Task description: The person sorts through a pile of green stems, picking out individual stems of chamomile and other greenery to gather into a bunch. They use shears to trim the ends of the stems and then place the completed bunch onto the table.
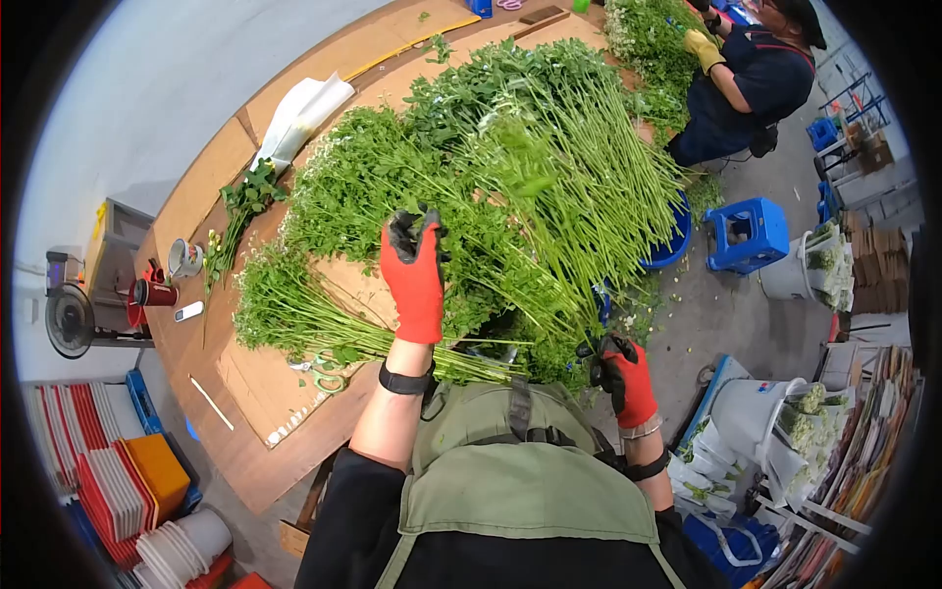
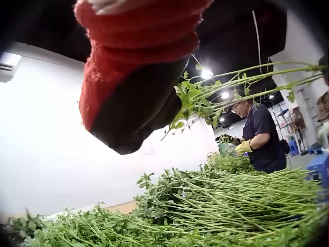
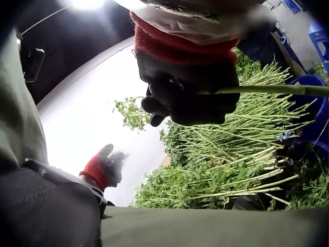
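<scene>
My right hand (image 1: 626, 378), in a red glove with black-coated fingers, grips long leafy green stems (image 3: 277, 89) at the table's near right edge. Their leafy tops (image 2: 198, 100) reach out beyond my left hand in the left wrist view. My left hand (image 1: 414, 285), gloved alike, is raised over the greenery, thumb apart from loosely bent fingers, with nothing seen between them. Beyond it spreads a big pile of cut stems (image 1: 599, 177), leaves to the left. Below and left of that hand lies a smaller bunch (image 1: 285, 304) with tiny white flowers.
Green-handled scissors (image 1: 329, 381) lie on cardboard near the table's front. A white paper wrap (image 1: 304, 113), a phone (image 1: 189, 311) and a red cup (image 1: 154, 293) are farther left. Another person (image 1: 751, 88) works at the far right. A blue stool (image 1: 746, 236) and blue tub (image 1: 675, 240) stand right.
</scene>
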The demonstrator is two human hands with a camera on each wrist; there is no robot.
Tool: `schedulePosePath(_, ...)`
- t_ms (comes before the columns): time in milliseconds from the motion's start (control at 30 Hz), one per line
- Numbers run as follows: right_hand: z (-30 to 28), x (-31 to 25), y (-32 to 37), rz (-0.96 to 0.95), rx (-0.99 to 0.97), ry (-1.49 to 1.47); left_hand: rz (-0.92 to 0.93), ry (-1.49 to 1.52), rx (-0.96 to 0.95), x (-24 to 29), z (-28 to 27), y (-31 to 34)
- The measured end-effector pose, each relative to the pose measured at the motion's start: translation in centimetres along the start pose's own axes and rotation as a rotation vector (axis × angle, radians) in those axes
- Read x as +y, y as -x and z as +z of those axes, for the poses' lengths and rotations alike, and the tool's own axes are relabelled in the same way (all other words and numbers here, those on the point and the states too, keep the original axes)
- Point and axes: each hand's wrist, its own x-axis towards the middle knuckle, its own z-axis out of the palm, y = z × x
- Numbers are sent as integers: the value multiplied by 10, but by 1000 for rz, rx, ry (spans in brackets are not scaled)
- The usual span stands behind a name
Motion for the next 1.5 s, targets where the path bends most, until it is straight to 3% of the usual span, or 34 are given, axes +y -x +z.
schedulePosePath(100, 17, -37, 15, 57, -99, 57, -97, 99, -33, 1, 5, 6)
schedulePosePath(167, 20, -36, 15, 32, -86, 60, 295, -168, -86, -11, 3, 3)
schedulePosePath(300, 19, -30, 15, -17, -111, 36, 270, -197, -200, 32, 25, 13)
schedulePosePath(433, 17, -20, 11, -3, -79, 3, 278, -320, -258, 33, 34, 7)
schedulePosePath(500, 17, -17, 11, -19, -56, 27, 379, -333, -226, 32, 38, 5)
schedulePosePath(567, 20, -24, 14, -1, -76, 37, 573, -554, -244, 30, 39, 0)
schedulePosePath(667, 24, -29, 19, 6, -89, 32, 423, -468, -235, 13, 38, -6)
schedulePosePath(800, 28, -33, 23, -11, -17, 35, 452, -636, -221, 20, 32, -8)
schedulePosePath(867, 20, -28, 21, -16, -41, 50, 662, -941, -1, 29, 24, -22)
schedulePosePath(1033, 10, -21, 19, 5, -49, 112, 595, -691, -32, 42, 6, -41)
schedulePosePath(1100, 13, -23, 20, -12, -66, 70, 431, -405, -224, 52, 17, -20)
schedulePosePath(1133, 13, -23, 19, -12, -68, 72, 421, -501, -305, 63, 20, -7)
schedulePosePath(1333, 20, -24, 18, 6, -90, 2, 456, -635, -365, 56, 40, 16)
schedulePosePath(1400, 17, -5, 10, -217, -3, 54, 533, -616, -315, 48, 40, 15)
schedulePosePath(1433, 16, -4, 10, -217, -4, 53, 608, -597, -266, 43, 40, 15)
schedulePosePath(1500, 17, -6, 13, -380, 11, 206, 591, -600, -209, 34, 40, 15)
